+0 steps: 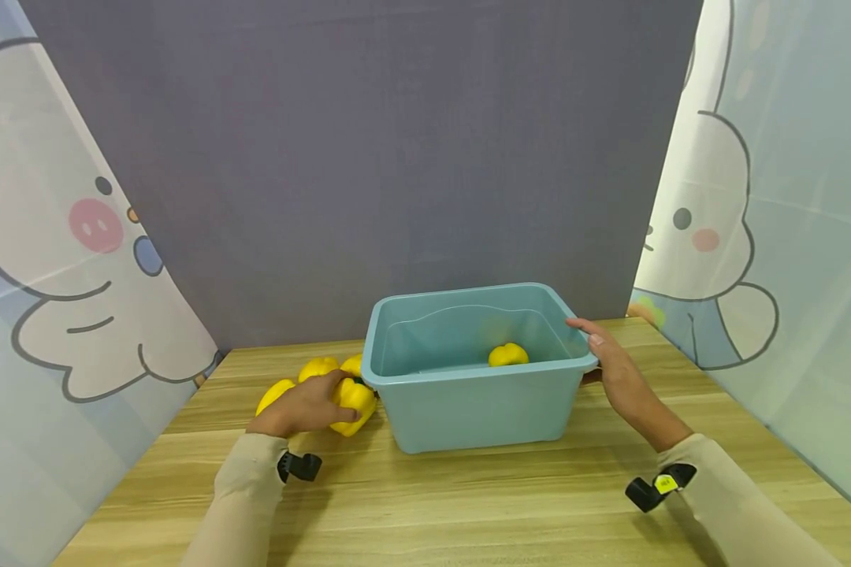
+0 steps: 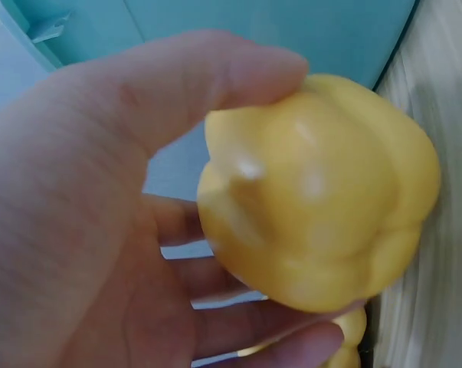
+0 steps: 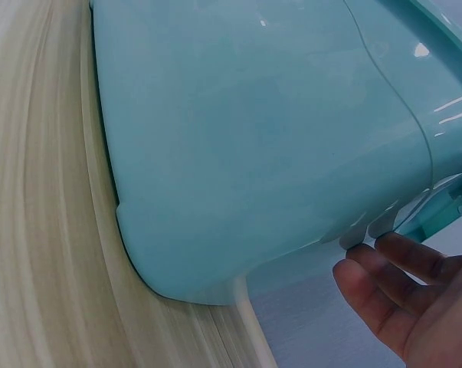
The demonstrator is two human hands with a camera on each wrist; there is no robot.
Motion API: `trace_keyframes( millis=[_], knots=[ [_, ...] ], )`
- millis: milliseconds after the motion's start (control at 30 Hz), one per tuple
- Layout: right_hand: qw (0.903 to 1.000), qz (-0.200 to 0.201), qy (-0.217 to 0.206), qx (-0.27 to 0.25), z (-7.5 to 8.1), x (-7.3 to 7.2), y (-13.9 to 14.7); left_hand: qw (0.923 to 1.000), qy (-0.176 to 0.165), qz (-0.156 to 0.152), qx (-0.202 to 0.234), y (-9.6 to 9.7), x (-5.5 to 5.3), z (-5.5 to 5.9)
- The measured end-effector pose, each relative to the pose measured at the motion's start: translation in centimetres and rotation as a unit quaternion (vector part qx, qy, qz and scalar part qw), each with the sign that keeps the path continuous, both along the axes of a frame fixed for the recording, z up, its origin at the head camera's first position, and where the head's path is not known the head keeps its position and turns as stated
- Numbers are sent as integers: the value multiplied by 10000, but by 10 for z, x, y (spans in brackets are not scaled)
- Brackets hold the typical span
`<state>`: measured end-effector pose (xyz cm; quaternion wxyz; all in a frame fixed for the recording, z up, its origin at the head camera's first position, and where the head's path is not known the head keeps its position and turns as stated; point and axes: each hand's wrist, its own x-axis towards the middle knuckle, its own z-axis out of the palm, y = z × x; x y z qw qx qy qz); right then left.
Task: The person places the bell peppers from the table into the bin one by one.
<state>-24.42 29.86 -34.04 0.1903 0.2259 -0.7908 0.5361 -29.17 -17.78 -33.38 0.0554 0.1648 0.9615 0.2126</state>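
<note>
My left hand (image 1: 310, 405) grips a yellow bell pepper (image 1: 356, 403) beside the bin's left wall. The left wrist view shows that pepper (image 2: 322, 192) between the thumb on top and the fingers beneath. Several more yellow bell peppers (image 1: 317, 367) lie around and behind this hand, partly hidden by it. At the far right corner of the light blue plastic bin (image 1: 475, 413), my right hand (image 1: 620, 374) holds the rim. In the right wrist view its fingertips (image 3: 353, 276) sit against the bin's outer wall. One yellow pepper (image 1: 508, 354) lies inside the bin.
The bin stands on a wood-grain table (image 1: 468, 508). A dark grey curtain (image 1: 397, 157) rises behind the table's back edge. Cartoon-printed sheets (image 1: 64, 236) hang along both sides.
</note>
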Motion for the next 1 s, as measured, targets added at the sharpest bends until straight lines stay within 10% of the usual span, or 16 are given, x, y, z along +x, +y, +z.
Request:
trace_keyframes(
  millis=[1000],
  knots=[
    [10000, -29, 5, 68, -1, 0, 1, 9845, 50, -41, 1754, -4, -4, -1]
  ],
)
